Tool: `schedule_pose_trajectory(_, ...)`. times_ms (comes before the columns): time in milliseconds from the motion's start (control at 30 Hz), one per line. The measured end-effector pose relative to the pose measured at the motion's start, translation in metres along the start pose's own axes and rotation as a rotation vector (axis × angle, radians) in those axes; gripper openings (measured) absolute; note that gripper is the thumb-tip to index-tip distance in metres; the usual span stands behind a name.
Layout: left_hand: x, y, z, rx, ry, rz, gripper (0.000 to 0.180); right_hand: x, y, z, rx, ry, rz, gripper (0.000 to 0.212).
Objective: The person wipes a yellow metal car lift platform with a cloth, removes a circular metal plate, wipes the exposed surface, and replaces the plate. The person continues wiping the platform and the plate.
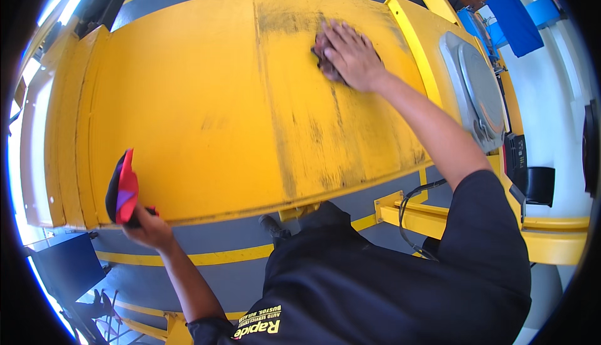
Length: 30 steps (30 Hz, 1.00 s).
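My right hand (354,57) presses a dark, dirty rag (324,54) flat against the yellow metal platform (194,94), with its fingers laid over the cloth. Black smudges and streaks mark the paint around the rag and run down toward the near edge. At the near left corner of the platform, my left hand (148,227) is closed around a black, red and purple object (127,188). That object stands tilted above the yellow surface; its exact kind is not clear from here.
A raised yellow rib (413,51) crosses the platform's right side, beside a round grey turntable plate (479,88). Another raised section (87,126) borders the left. Below the near edge lie a grey floor with yellow lines, a yellow frame (426,220) and a black cable (407,220).
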<state>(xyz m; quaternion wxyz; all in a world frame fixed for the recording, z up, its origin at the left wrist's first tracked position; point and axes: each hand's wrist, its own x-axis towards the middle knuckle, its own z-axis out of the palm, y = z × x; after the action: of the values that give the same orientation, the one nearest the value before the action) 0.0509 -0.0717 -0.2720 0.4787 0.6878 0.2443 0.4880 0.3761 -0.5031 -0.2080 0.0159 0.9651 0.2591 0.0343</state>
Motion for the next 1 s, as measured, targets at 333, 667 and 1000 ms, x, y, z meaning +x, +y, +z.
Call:
schedule_pose_trajectory(333,-0.001,0.022,0.003,0.225,0.022,0.132,0.026,0.225,0.054,0.035,0.068,0.041,0.239,0.068)
schedule_pose_trajectory(667,0.016,0.028,0.014,0.256,-0.115,0.111,0.027,0.056,-0.012,0.003,0.042,-0.078,0.089,0.073)
schedule_pose_trajectory(1000,0.010,0.018,0.008,0.161,-0.117,0.073,0.027,-0.217,-0.081,-0.039,0.096,-0.018,-0.060,0.067)
